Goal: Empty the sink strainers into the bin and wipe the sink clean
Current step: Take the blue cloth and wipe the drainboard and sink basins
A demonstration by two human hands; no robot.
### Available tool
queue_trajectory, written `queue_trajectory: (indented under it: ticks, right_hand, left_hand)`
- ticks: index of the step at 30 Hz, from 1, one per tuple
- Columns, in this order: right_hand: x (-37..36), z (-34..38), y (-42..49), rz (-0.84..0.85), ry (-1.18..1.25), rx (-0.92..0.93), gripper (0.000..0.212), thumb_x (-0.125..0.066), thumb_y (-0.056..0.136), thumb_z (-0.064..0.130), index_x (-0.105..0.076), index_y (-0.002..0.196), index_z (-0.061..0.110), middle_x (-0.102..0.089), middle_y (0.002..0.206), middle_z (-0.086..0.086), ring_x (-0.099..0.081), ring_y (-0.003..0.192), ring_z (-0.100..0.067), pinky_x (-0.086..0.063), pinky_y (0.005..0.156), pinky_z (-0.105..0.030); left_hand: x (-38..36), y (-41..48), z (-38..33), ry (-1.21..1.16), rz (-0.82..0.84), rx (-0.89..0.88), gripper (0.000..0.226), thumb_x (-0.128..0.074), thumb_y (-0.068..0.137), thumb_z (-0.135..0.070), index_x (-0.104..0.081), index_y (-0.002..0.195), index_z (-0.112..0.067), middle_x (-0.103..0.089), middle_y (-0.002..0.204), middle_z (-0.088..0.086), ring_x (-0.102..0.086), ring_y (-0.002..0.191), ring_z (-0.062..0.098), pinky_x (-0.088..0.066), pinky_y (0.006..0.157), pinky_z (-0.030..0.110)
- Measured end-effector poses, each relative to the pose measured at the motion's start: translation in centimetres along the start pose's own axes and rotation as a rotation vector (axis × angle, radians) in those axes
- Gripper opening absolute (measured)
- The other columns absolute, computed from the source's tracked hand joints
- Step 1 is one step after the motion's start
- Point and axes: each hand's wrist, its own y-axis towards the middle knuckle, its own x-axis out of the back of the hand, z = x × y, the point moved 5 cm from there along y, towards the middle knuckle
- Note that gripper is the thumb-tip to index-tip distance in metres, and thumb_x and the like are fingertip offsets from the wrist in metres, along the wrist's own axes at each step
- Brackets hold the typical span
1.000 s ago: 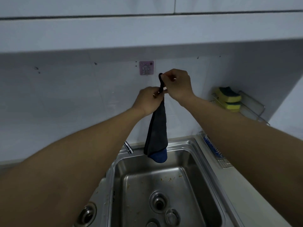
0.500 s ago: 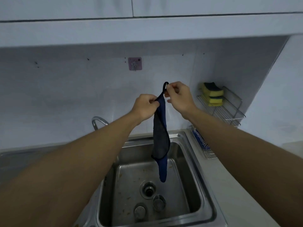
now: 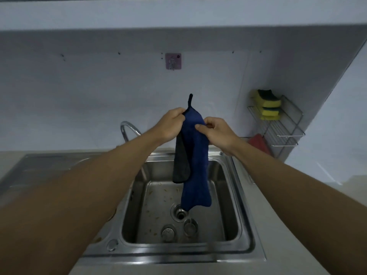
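Two hands, left hand [image 3: 172, 124] and right hand [image 3: 215, 130], each pinch one blue cloth [image 3: 195, 159] above the sink [image 3: 228, 205]; two strainers [image 3: 168, 232] lie inside. Two sponges [image 3: 268, 99] rest on the rack [image 3: 286, 133].

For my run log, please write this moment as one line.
left hand: grips blue cloth | right hand: pinches it | cloth: above sink
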Motion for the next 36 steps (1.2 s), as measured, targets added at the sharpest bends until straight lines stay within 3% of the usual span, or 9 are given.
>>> queue_trajectory:
  ticks: [3,10,13,16,18,24,30,33,36]
  right_hand:
    - [-1.1,1.0,0.6,-0.03,0.0,0.039,0.012,-0.059,0.097,0.013,-0.062,0.088,0.005,-0.064,0.082,-0.012,-0.06,0.075,-0.017,-0.048,0.068,-0.033]
    - [-2.1,2.7,1.9,-0.148,-0.045,0.137,0.007,-0.063,0.094,0.014,-0.062,0.09,0.009,-0.068,0.083,-0.008,-0.064,0.074,-0.011,-0.051,0.064,-0.022]
    - [-2.4,3.0,2.1,-0.221,-0.092,0.168,0.011,-0.066,0.093,0.015,-0.057,0.087,0.014,-0.065,0.084,-0.004,-0.062,0.079,-0.013,-0.05,0.069,-0.023]
    - [-2.5,3.1,2.0,-0.283,-0.092,0.185,0.012,-0.066,0.094,0.016,-0.056,0.087,0.016,-0.065,0.085,-0.002,-0.063,0.084,-0.015,-0.054,0.074,-0.028]
    - [-2.3,3.2,1.8,-0.335,-0.088,0.198,0.01,-0.065,0.095,0.016,-0.057,0.09,0.013,-0.067,0.088,-0.004,-0.064,0.085,-0.014,-0.055,0.073,-0.027]
    - [-0.5,2.8,1.5,-0.456,-0.095,0.191,0.015,-0.065,0.096,0.022,-0.056,0.084,0.022,-0.067,0.079,0.004,-0.063,0.073,-0.002,-0.051,0.065,-0.019]
    - [1.7,-0.5,2.1,-0.41,-0.343,-0.014,0.021,-0.056,0.099,0.032,-0.051,0.084,0.017,-0.058,0.081,-0.001,-0.056,0.078,-0.018,-0.046,0.068,-0.031]
    - [2.0,-1.2,2.0,-0.466,-0.241,-0.09,0.019,-0.055,0.099,0.034,-0.053,0.088,0.019,-0.059,0.086,-0.001,-0.057,0.08,-0.015,-0.044,0.065,-0.027]
    - [2.3,-1.1,2.2,-0.477,-0.254,-0.132,0.02,-0.055,0.098,0.037,-0.056,0.093,0.018,-0.061,0.089,-0.001,-0.059,0.083,-0.015,-0.044,0.066,-0.028]
  left_hand:
    - [0.2,-0.4,1.4,0.02,0.057,0.073,0.02,-0.039,0.1,-0.009,-0.057,0.108,-0.005,-0.058,0.095,0.011,-0.053,0.085,0.02,-0.044,0.075,0.036]
    - [1.0,-1.3,4.6,-0.289,0.137,0.152,0.034,-0.061,0.087,-0.046,-0.07,0.099,-0.015,-0.074,0.088,0.001,-0.07,0.084,0.015,-0.056,0.083,0.038]
    - [0.4,-1.2,6.0,-0.24,0.192,0.107,0.037,-0.072,0.084,-0.042,-0.069,0.109,-0.015,-0.076,0.1,0.0,-0.072,0.095,0.016,-0.06,0.086,0.037]
    - [0.4,-0.5,7.0,-0.189,0.158,0.08,0.012,-0.065,0.092,-0.014,-0.069,0.103,-0.014,-0.075,0.104,0.01,-0.071,0.101,0.028,-0.058,0.091,0.043]
    - [0.8,-0.2,7.7,-0.089,0.164,0.044,0.014,-0.059,0.091,-0.009,-0.068,0.102,-0.01,-0.073,0.103,0.011,-0.068,0.101,0.029,-0.057,0.091,0.043]
    - [2.0,0.3,10.8,0.119,0.254,0.064,0.015,-0.049,0.097,-0.013,-0.063,0.092,-0.011,-0.067,0.086,0.004,-0.06,0.082,0.021,-0.046,0.074,0.033]
    - [4.4,1.2,10.3,0.051,0.174,0.049,0.023,-0.041,0.105,-0.039,-0.055,0.093,-0.025,-0.061,0.09,-0.005,-0.058,0.085,0.013,-0.043,0.072,0.027]
    - [4.2,0.4,9.5,0.035,0.307,0.069,0.045,-0.064,0.081,-0.07,-0.065,0.1,-0.029,-0.073,0.092,-0.012,-0.071,0.085,0.009,-0.053,0.07,0.02]
    - [4.0,-0.2,9.7,0.174,0.511,0.093,0.057,-0.091,0.06,-0.055,-0.07,0.103,-0.025,-0.076,0.096,-0.011,-0.072,0.089,0.008,-0.059,0.075,0.023]
